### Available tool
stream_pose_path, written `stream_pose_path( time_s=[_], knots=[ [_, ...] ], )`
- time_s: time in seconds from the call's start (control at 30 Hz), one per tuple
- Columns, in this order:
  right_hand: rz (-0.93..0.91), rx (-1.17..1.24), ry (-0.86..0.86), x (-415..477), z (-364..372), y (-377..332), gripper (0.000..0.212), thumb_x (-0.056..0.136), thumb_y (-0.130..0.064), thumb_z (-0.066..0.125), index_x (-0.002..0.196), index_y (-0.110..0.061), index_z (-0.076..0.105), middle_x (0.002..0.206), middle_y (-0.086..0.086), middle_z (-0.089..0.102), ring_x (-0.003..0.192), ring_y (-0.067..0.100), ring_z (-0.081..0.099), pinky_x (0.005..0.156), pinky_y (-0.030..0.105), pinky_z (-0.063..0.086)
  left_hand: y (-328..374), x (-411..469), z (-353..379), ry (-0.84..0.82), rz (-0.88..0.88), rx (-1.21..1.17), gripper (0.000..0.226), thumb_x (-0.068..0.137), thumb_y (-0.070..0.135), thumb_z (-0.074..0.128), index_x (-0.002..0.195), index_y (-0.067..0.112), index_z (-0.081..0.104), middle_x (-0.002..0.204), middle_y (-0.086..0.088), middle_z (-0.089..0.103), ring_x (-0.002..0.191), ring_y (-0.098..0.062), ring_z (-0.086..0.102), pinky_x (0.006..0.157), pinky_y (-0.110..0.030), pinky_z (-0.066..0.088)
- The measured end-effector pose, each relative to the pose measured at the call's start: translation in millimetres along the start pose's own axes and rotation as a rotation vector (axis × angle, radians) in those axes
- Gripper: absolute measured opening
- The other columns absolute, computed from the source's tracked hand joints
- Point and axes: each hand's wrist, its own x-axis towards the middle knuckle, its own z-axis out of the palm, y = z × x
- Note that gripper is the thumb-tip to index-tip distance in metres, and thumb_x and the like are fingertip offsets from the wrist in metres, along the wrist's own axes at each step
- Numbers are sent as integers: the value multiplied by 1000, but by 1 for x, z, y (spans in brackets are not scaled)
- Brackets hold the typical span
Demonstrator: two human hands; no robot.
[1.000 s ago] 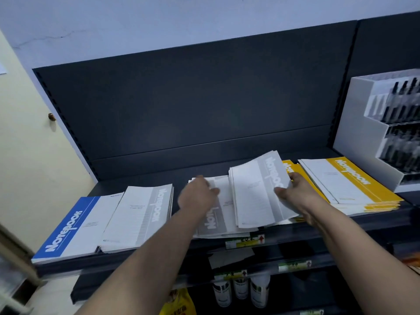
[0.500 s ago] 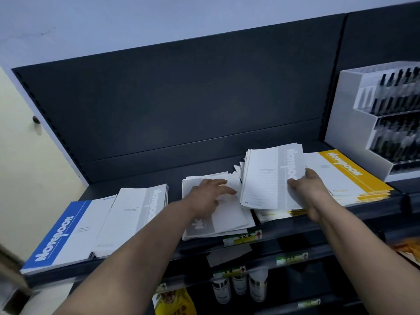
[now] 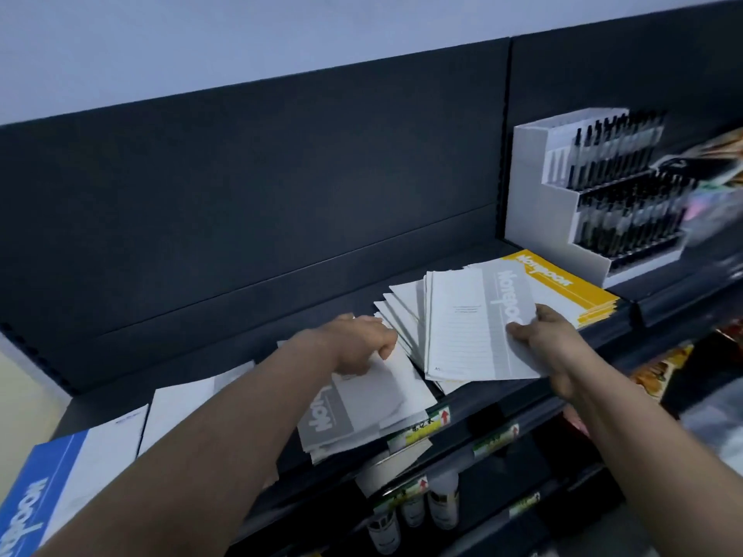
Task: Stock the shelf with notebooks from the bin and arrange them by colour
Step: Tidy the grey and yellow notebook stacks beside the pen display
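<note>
Grey notebooks [image 3: 474, 319] fanned on shelf [image 3: 281, 327], pinched by right grip [image 3: 551, 335]; yellow notebooks [image 3: 563, 283] at their 2 o'clock. Left grip [image 3: 358, 343] on second grey stack [image 3: 362, 408] at 8 o'clock, fingers bent, maybe gripping, cannot tell.

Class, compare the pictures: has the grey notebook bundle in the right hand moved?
Yes: the grey bundle shifted right, now overlapping the yellow stack.

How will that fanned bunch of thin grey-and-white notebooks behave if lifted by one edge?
Probably floppy: the grey-and-white notebooks look thin and soft-covered. Likely to slide apart, since they already splay out beneath the right hand gripping one side.
</note>
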Motion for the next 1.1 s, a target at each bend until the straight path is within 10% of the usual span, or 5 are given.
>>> stream_pose_path(
  time_s=[0.2,0.53,0.87,1.1],
  knots=[
    [36,42,112,-21,-7,8,23,96,-6,52,117,-13,49,115,11,61,105,33,60,96,47,48,9,8,-18,17,135,-20,31,72,15,64,83,35,45,96,13,53,96,-17,53,83,-44,48],
    [-17,-13,146,-69,10,21,45,96,-3,48,136,-19,36,99,2,57,85,25,59,70,33,50,7,-2,-11,74,235,44,24,81,13,56,88,34,45,110,5,50,108,-23,41,94,-37,39],
    [-139,-345,298,-82,20,27,62,90,-12,55,143,-35,31,121,-3,55,102,26,60,89,43,51,2,-4,-8,58,229,-25,24,85,12,56,98,31,52,113,2,43,109,-25,41,88,-36,42],
    [-260,-32,324,-71,11,27,63,91,1,52,140,-36,37,126,-6,53,103,20,56,86,36,48,-5,-3,-8,194,252,-12,21,81,16,63,87,33,52,99,7,42,94,-18,35,80,-28,37]
  ],
)
